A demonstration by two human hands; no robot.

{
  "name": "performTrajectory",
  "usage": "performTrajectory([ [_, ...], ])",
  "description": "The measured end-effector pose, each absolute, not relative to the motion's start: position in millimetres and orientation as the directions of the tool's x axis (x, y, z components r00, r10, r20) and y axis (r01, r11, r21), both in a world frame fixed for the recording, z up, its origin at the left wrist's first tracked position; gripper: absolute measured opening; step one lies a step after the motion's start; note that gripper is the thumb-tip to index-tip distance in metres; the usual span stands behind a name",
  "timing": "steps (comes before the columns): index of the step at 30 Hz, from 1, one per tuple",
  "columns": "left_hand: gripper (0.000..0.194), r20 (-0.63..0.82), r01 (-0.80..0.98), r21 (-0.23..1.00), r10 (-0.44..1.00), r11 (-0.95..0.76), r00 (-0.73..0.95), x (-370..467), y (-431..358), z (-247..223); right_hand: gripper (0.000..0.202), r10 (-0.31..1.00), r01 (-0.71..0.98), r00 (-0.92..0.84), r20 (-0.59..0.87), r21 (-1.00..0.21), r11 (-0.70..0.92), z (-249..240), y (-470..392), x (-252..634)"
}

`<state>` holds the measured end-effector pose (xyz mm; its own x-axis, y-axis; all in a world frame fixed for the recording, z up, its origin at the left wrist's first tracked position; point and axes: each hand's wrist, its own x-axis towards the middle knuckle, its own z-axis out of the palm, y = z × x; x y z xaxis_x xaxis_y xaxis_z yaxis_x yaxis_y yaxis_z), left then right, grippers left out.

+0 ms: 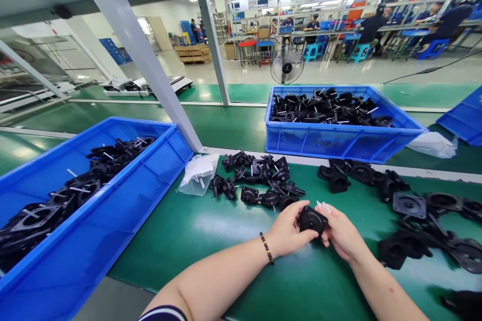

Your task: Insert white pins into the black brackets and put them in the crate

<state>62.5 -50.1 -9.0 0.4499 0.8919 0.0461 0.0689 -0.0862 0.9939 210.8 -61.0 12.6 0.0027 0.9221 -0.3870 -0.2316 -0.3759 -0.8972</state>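
A black plastic housing (312, 220) with a flat, square-cornered flange is gripped between the thumb and fingers of my left hand (286, 232), just above the green bench. My right hand (343, 233) is closed around several short white pins (324, 206), whose ends stick out above its fingers. Its fingertips meet the right side of the housing; whether one pin sits in the part is hidden. Beyond my hands lies a loose heap of similar black parts (259, 168), and a second spread of black parts (409, 204) covers the bench on the right.
On the left stands a long blue bin (150, 170) holding black parts with white pins. Another filled blue bin (339, 143) is behind the heap. A clear bag (198, 175) with white pins lies beside a slanted grey post (150, 65). A fan (287, 66) stands beyond the bench.
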Motion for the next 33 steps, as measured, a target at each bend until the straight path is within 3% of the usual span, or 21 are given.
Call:
performTrajectory([
  [9,0.065,-0.087,-0.114,0.981,0.875,0.159,0.476,65.4,-46.9,-5.2,0.048,0.911,-0.27,0.08,-0.404,-0.889,-0.371,6.8,-57.2,214.7],
  [18,0.067,-0.089,-0.076,0.986,0.853,0.149,0.514,65.0,-48.0,-10.0,0.045,0.912,-0.297,0.075,-0.403,-0.882,-0.366,6.9,-57.6,215.0],
  [23,0.062,-0.015,-0.17,0.98,0.879,0.108,0.476,63.9,-45.0,-12.7,0.04,0.933,-0.312,-0.007,-0.359,-0.886,-0.343,11.7,-61.8,213.5],
  [29,0.047,-0.155,-0.32,0.875,0.835,0.364,0.528,63.6,-38.1,-8.4,0.036,0.943,-0.334,-0.065,-0.326,-0.884,-0.328,16.6,-63.8,214.2],
  [33,0.042,-0.167,-0.467,0.769,0.843,0.436,0.512,64.1,-33.0,-7.1,0.037,0.933,-0.3,-0.131,-0.335,-0.884,-0.36,19.4,-64.1,215.2],
])
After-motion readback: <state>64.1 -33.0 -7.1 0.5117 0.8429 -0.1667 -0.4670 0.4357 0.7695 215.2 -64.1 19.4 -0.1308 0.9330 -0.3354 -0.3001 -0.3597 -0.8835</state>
